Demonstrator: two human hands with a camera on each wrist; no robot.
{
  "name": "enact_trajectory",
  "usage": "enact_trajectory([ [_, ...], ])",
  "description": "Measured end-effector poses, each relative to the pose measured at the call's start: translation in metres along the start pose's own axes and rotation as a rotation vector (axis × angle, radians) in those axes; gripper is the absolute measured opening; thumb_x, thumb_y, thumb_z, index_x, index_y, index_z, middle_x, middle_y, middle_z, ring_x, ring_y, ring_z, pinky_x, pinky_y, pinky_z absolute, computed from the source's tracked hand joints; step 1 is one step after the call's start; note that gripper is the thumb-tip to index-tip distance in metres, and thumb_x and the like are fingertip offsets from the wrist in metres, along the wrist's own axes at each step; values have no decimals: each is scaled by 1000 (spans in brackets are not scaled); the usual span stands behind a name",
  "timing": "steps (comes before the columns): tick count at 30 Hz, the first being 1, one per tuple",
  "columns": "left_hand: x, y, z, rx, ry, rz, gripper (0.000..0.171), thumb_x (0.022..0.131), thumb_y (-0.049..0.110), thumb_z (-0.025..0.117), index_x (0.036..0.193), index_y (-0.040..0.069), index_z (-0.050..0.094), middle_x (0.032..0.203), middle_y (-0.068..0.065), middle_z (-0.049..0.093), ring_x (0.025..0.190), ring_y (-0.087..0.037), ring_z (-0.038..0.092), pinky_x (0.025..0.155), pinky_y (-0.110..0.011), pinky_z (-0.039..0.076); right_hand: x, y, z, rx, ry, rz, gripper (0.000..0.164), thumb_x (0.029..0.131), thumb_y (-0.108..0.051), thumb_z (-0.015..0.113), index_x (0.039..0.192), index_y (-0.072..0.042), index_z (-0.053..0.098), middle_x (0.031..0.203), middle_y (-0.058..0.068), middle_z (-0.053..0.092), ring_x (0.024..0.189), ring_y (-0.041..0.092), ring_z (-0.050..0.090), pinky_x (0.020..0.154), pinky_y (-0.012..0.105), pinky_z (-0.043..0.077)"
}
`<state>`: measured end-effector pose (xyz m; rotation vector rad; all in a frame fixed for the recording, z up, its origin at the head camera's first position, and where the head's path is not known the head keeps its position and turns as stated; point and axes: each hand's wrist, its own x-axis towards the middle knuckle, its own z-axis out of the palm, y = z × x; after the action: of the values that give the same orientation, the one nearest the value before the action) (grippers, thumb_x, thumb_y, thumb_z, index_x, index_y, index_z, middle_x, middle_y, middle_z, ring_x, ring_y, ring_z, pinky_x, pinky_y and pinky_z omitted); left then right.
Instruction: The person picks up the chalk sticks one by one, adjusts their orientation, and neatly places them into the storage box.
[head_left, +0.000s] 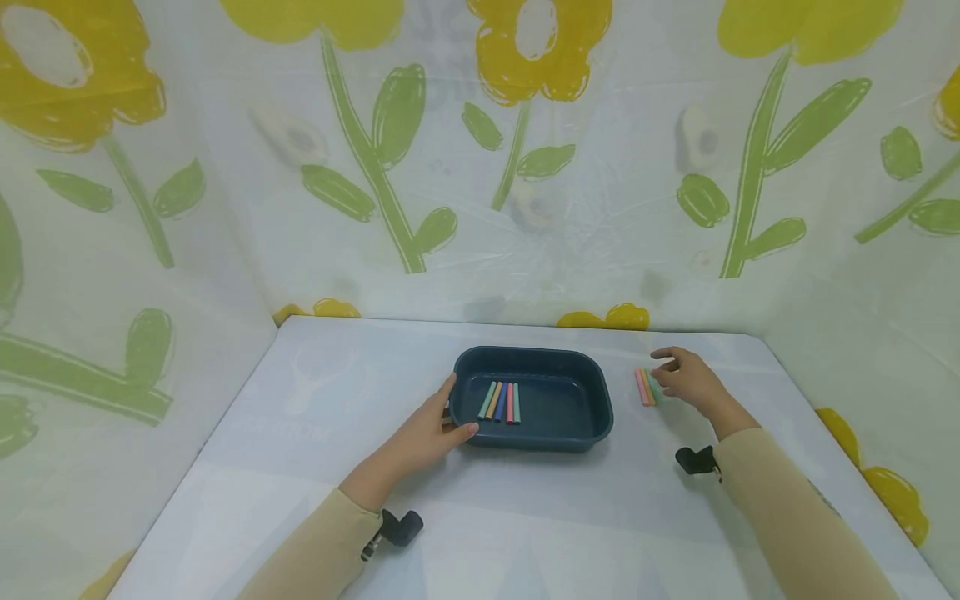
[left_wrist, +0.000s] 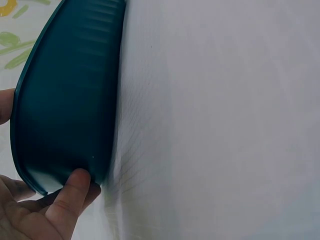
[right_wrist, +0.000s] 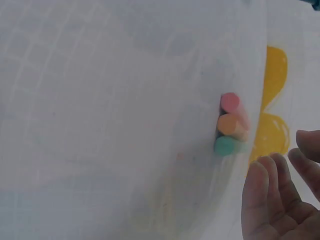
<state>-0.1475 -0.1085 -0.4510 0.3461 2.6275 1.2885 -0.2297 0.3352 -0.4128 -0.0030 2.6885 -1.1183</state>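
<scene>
A dark teal plastic tray stands on the table. Several chalk sticks in green, orange, blue and pink lie side by side in its left half. My left hand holds the tray by its left end, the thumb at the front left corner and fingers along the side; the left wrist view shows fingers on the tray's outer wall. Right of the tray, my right hand hovers with loosely bent fingers and nothing between them. Close by it lie three chalk sticks, pink, orange and green, in a row.
The white table reaches back to a wall cloth printed with yellow flowers and green leaves. More of that cloth hangs at both sides. Black wrist cameras sit at the cuffs of both beige sleeves.
</scene>
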Motion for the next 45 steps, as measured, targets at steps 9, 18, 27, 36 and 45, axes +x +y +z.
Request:
enact_trajectory([
  [9,0,-1,0,-4,-2,12,95,95,44,68,162,10,9,164,-19,21,139,-35,44,112,-47,40,11,11,-2,-43,-50,63,53,103,-18,53,148,5,35,131,33,51,106,34,64,89,45,56],
  [18,0,0,-1,-2,0,6,96,94,46,68,162,10,9,164,-18,20,139,-35,44,111,-46,41,24,17,0,-77,-103,90,53,100,-14,54,147,4,37,128,32,53,100,29,63,85,41,57],
  [27,1,-1,0,-1,-3,7,96,94,46,68,162,10,9,164,-19,20,139,-35,44,111,-46,40,28,17,-6,-121,-209,115,61,93,-10,57,149,4,35,113,20,58,91,24,57,77,34,50],
  [36,1,-1,0,-7,-1,8,95,95,45,67,162,10,9,164,-18,20,139,-35,44,113,-47,39,26,13,-11,-120,-265,147,62,94,-6,60,150,3,35,122,25,54,95,26,56,80,32,51],
  [45,1,0,0,2,-2,13,95,95,45,67,162,10,9,164,-17,19,141,-35,41,114,-47,37,22,13,-11,-61,-242,149,62,95,-4,63,148,3,32,122,26,50,96,27,56,82,33,53],
])
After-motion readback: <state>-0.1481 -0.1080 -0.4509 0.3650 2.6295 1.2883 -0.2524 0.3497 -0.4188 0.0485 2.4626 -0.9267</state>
